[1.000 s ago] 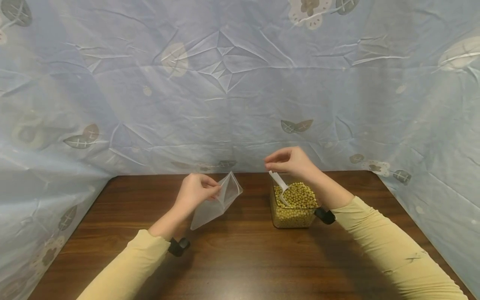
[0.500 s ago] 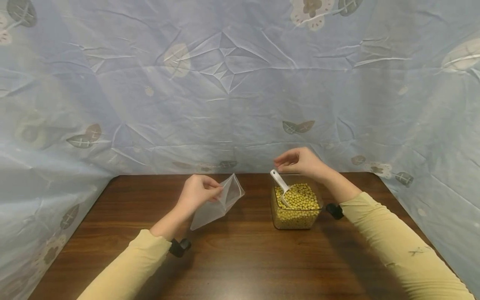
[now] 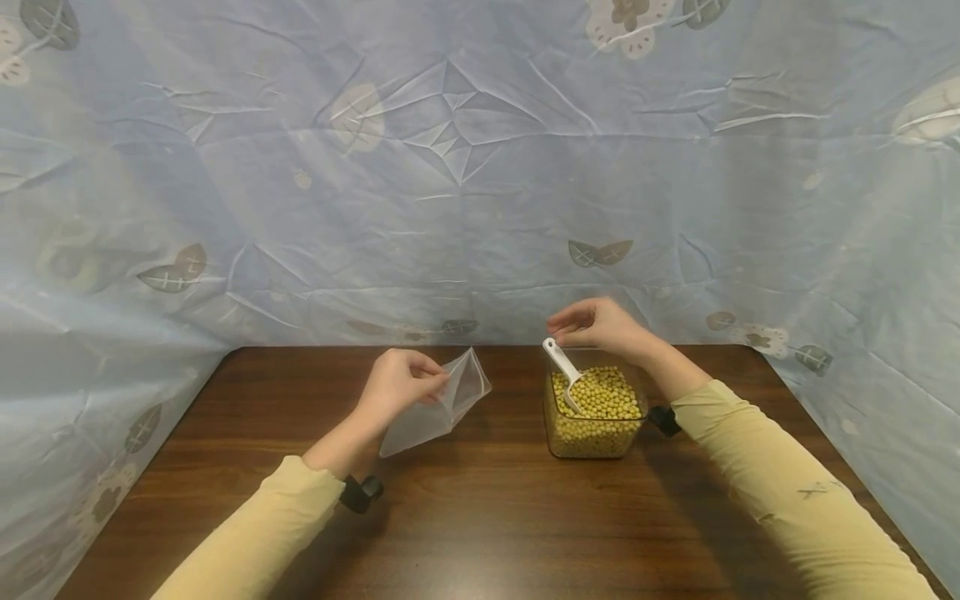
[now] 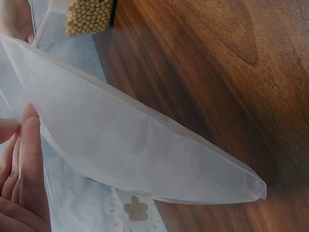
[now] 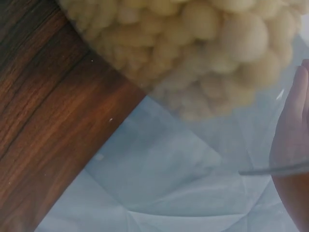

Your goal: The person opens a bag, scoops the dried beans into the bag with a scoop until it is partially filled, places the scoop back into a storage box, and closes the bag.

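Note:
In the head view my left hand point(image 3: 396, 385) pinches the top edge of a translucent plastic bag point(image 3: 427, 421) between thumb and fingers. The bag's mouth stands partly spread, and its body fills the left wrist view point(image 4: 140, 140). On the right, a clear square container point(image 3: 588, 450) holds yellow soybeans point(image 3: 607, 396). A white scoop point(image 3: 561, 362) leans in the beans, its handle pointing up and to the left. My right hand point(image 3: 600, 323) hovers above the container's back edge, bent fingers close to the handle's end; whether they touch it is hard to tell.
Both items are over a dark brown wooden table point(image 3: 465, 517). A pale blue patterned cloth point(image 3: 465, 208) hangs behind the table and along its sides. Black wrist straps point(image 3: 362, 495) sit below the hands.
My right hand has shifted slightly right, away from the scoop handle, which now leans by itself in the beans. The left hand and bag have hardly moved.

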Demonstrator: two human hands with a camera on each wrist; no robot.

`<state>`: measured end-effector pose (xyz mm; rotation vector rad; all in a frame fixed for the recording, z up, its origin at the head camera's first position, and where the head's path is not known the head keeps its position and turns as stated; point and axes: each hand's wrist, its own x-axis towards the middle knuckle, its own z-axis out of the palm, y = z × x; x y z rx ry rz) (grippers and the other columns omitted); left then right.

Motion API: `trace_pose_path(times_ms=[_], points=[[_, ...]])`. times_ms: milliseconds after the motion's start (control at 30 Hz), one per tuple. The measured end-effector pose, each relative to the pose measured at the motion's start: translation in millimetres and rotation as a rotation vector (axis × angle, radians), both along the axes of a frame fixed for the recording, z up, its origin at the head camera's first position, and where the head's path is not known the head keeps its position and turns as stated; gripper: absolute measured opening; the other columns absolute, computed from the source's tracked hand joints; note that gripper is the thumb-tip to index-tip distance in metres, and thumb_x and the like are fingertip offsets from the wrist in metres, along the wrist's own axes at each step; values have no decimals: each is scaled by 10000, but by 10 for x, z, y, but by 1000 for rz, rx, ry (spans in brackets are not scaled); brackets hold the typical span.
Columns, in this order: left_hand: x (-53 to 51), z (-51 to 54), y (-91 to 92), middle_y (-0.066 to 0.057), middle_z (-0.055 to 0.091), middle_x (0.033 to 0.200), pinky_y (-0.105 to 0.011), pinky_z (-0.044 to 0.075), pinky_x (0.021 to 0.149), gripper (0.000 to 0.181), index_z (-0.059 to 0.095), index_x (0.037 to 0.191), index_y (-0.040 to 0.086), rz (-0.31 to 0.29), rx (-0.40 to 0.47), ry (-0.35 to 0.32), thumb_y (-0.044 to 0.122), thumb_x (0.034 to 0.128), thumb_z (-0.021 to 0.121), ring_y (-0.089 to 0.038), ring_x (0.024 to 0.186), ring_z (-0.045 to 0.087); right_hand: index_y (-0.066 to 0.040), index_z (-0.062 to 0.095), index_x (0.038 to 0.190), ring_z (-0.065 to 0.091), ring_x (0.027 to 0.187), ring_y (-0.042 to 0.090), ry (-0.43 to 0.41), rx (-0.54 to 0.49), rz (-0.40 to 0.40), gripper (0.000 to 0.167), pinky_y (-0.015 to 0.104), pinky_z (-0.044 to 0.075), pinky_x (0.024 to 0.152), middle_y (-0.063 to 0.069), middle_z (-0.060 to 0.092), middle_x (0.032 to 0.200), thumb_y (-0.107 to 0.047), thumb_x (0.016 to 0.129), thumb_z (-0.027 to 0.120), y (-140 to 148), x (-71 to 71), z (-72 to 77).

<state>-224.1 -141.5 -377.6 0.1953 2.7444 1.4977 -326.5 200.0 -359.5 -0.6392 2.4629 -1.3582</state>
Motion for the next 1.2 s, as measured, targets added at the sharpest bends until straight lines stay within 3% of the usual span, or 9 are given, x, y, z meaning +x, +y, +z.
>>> trace_pose_path(times_ms=[167,433,767,933,1200], points=[[5,7,1,-185,821,895,-319,661,671,134,802,988,-47,4,2,-10,81,955,777,-222,689,800,31,703,1331,774,1102,219,-16,29,24,428,317,619,954,214,752,1293,-103,940,813,-50,-20,-39],[-3,2,-8,-183,820,891,-328,662,678,132,800,977,-50,4,-6,-4,78,957,773,-216,670,794,24,729,1297,748,1122,296,-29,62,28,389,322,623,917,208,754,1293,-76,931,814,-51,-5,-47],[3,8,-7,-178,822,892,-337,665,696,138,805,988,-38,1,-17,-3,93,960,770,-206,665,791,-23,771,1237,742,977,140,6,124,68,322,290,610,870,183,794,1182,-115,933,820,-12,21,91],[1,8,8,-186,819,886,-343,664,691,142,801,985,-50,-8,-14,2,85,964,763,-212,663,791,-46,802,1177,726,975,120,5,158,73,264,271,589,880,86,823,1110,-155,937,825,24,26,114],[10,23,16,-177,821,892,-355,667,724,142,804,984,-36,-6,-26,-1,99,963,766,-199,657,788,42,773,1188,761,878,115,-36,79,-3,289,358,658,863,88,825,1038,-142,965,792,131,-9,73]])
